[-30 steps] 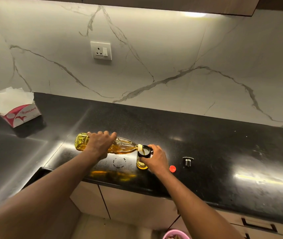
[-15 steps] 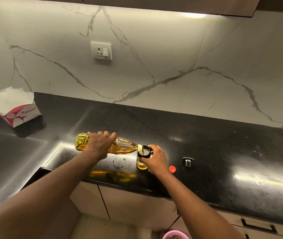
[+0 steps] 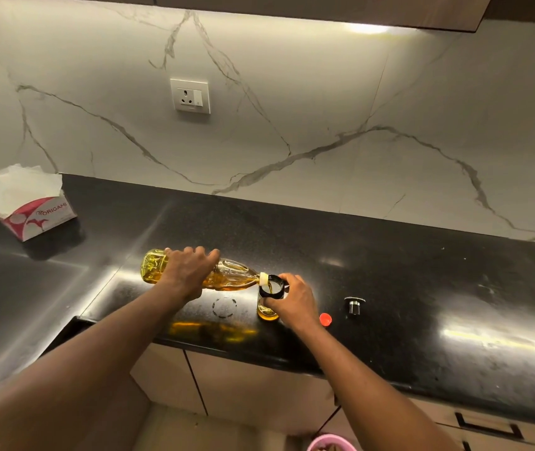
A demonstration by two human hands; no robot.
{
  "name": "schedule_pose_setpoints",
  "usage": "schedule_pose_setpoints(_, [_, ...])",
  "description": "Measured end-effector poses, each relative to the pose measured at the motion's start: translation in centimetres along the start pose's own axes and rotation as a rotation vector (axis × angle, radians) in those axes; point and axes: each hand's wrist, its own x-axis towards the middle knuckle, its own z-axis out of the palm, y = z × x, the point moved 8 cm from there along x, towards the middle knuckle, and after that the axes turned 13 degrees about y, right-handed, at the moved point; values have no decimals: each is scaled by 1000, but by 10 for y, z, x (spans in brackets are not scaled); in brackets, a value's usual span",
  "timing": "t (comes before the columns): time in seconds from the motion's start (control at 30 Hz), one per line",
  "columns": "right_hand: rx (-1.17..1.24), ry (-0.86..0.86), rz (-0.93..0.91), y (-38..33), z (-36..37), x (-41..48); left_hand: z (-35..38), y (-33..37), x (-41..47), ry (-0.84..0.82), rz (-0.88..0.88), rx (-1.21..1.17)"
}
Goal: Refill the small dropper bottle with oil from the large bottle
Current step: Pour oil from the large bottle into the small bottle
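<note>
My left hand (image 3: pixel 188 271) grips the large clear bottle (image 3: pixel 233 278) of yellow oil, tipped almost flat with its mouth to the right. A thin stream of oil runs from that mouth into the black-rimmed small bottle (image 3: pixel 267 312), which stands upright on the black counter (image 3: pixel 422 288). My right hand (image 3: pixel 295 302) wraps the small bottle's right side and holds it steady. A little oil shows in its bottom. To the right lie a red cap (image 3: pixel 325 319) and a silver and black dropper top (image 3: pixel 354 305).
A tissue box (image 3: pixel 36 216) stands at the far left of the counter. A wall socket (image 3: pixel 190 96) sits on the marble backsplash. Cabinet fronts and a drawer handle (image 3: pixel 487 426) run below the counter's front edge. A pink rim (image 3: pixel 331 443) shows at the bottom.
</note>
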Motion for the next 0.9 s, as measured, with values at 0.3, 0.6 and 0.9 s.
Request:
schedule_pose_setpoints(0.3, [-6, 2, 5, 1, 1, 0, 0, -1, 0, 0, 3, -6])
schedule_pose_setpoints(0.6, [-2, 19, 6, 1, 2, 0, 1, -4, -1, -3, -7, 2])
schedule_pose_setpoints(0.9, [-11, 20, 7, 1, 1, -1, 1, -5, 0, 0, -7, 2])
